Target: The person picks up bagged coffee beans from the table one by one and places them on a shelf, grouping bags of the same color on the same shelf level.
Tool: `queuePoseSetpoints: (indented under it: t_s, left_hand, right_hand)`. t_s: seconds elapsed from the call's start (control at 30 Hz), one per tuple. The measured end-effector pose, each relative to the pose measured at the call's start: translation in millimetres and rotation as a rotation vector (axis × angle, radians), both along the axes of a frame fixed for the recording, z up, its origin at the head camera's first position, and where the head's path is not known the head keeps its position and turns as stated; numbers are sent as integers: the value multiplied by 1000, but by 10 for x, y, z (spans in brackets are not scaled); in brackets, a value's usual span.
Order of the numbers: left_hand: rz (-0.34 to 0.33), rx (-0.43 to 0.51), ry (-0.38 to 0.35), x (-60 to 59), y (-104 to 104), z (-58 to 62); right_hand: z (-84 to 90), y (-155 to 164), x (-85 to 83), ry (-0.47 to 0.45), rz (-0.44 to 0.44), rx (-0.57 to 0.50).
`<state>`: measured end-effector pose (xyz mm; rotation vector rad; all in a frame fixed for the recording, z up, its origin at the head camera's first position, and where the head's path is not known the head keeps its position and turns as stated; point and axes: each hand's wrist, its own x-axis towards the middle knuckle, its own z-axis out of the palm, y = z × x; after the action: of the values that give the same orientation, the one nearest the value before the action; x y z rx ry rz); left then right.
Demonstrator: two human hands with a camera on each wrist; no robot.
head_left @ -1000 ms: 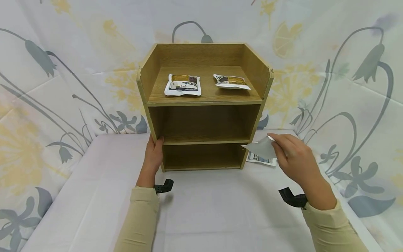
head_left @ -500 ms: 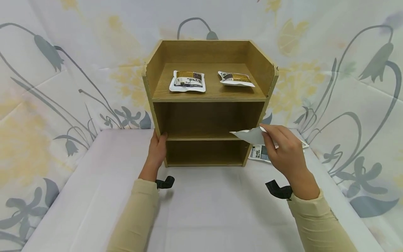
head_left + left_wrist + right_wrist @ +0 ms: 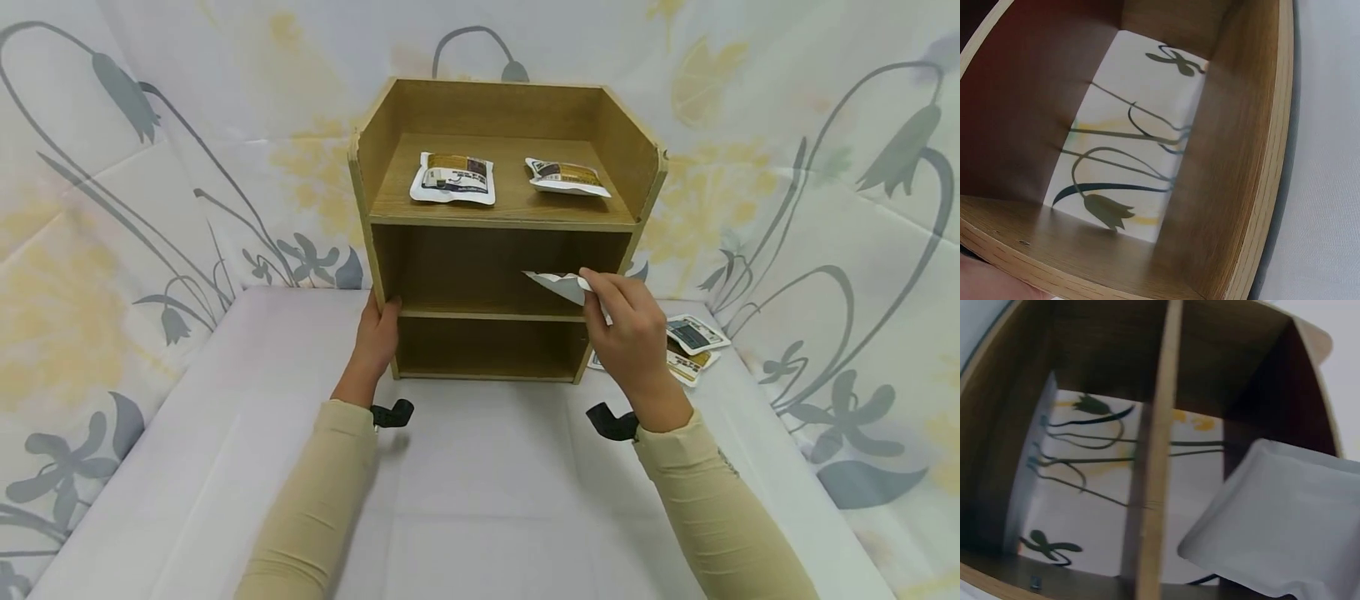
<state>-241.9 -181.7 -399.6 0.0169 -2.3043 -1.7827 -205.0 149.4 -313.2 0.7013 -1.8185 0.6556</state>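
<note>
A small wooden shelf unit (image 3: 507, 229) with three levels stands on the white table. My left hand (image 3: 377, 332) grips its lower left front edge. My right hand (image 3: 626, 329) pinches a white sachet (image 3: 558, 285) by one corner and holds it at the mouth of the middle shelf. The right wrist view shows the sachet (image 3: 1285, 525) close up in front of the open-backed shelf (image 3: 1154, 450). Two sachets lie on the top shelf, one at the left (image 3: 453, 178) and one at the right (image 3: 566, 177). The left wrist view shows only the shelf's inside (image 3: 1147, 144).
A small heap of sachets (image 3: 692, 342) lies on the table to the right of the shelf. Flower-printed cloth (image 3: 150, 167) walls in the back and both sides. The white table (image 3: 480, 492) stretches out in front of the shelf.
My right hand lifted the sachet from beside the shelf's lower right corner and carried it left and up to the middle shelf's opening. The left hand kept its hold.
</note>
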Motion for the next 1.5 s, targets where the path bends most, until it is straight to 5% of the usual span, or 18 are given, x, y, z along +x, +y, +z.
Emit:
queuePoseSetpoints:
  t_s: [0.63,1.1,1.5]
  left_hand:
    - [2,6,-54,5,5,-31]
    - [23,16,-71,58,30,-34]
    - [8,23,-24,42,46,-19]
  right_hand:
    - [-255,-86,-219,113,-38,238]
    - [-421,-145,-292,-68,-84,394]
    - [-442,-167,-326,-116,-123,425]
